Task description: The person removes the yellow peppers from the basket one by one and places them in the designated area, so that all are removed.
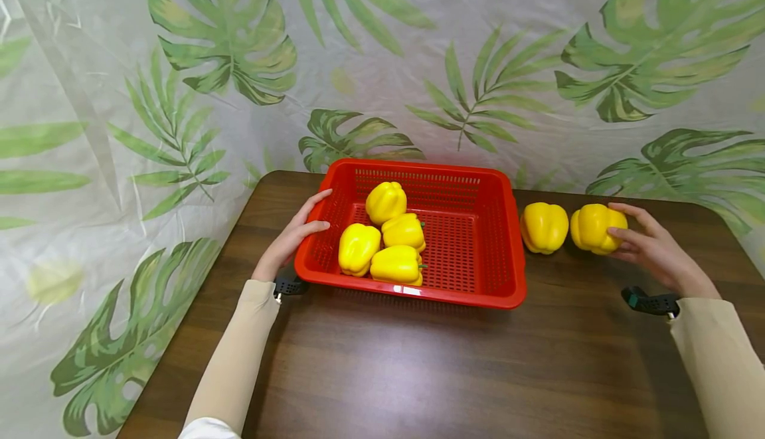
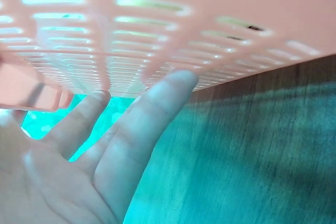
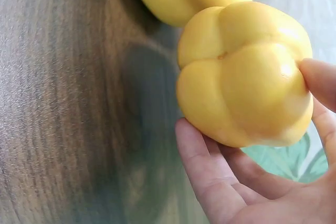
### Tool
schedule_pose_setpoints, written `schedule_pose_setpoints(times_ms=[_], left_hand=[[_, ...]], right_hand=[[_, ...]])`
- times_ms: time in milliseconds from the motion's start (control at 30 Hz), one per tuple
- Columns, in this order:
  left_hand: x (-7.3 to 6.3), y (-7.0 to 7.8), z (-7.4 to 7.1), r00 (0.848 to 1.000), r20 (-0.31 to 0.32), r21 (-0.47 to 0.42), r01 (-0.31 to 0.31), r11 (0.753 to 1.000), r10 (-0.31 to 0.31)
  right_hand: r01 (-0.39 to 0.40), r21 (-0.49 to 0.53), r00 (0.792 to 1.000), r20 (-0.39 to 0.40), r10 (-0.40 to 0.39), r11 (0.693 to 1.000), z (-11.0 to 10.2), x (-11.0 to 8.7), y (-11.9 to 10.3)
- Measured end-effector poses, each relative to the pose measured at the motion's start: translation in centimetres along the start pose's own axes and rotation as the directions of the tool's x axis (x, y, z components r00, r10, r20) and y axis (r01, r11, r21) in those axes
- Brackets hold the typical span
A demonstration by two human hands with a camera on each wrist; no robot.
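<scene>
My right hand [image 1: 648,243] grips a yellow bell pepper [image 1: 595,228] from its right side. Up close in the right wrist view, fingertips of the right hand [image 3: 252,182] press on that pepper's lobed end [image 3: 247,77]. Just left of it stands another yellow bell pepper [image 1: 544,228]. At the red plastic basket [image 1: 412,286], my left hand [image 1: 293,233] rests on the left rim, with two fingertips over the edge. From the left wrist, straight fingers [image 2: 152,114] show against the slotted outer wall. Inside the basket, several yellow peppers [image 1: 385,202] lie towards the left.
The dark wooden table [image 1: 382,372] carries the basket and the loose peppers. Behind it hangs a pale leaf-printed cloth [image 1: 370,60], which also runs down the left side. Black straps [image 1: 651,301] sit on the wrists. The basket's right half shows its bare slotted floor.
</scene>
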State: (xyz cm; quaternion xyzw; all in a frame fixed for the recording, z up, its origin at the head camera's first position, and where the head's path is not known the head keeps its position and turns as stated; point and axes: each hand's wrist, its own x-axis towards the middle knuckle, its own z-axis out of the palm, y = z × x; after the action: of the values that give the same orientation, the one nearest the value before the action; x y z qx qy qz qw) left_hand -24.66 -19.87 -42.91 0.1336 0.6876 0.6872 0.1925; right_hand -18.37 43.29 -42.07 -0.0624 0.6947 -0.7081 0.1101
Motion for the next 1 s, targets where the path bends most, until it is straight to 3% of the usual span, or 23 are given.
schedule_pose_setpoints(times_ms=[367, 1000], left_hand=[[-0.1, 0.0, 0.0, 1.000, 0.002, 0.001, -0.008, 1.000, 0.008], [-0.1, 0.0, 0.1, 1.000, 0.003, -0.009, -0.009, 1.000, 0.009]], right_hand=[[-0.049, -0.058, 0.998, -0.048, 0.046, 0.997, 0.2, 0.3, 0.8], [-0.087, -0.168, 0.996, -0.050, 0.079, 0.982, 0.5, 1.2, 1.6]])
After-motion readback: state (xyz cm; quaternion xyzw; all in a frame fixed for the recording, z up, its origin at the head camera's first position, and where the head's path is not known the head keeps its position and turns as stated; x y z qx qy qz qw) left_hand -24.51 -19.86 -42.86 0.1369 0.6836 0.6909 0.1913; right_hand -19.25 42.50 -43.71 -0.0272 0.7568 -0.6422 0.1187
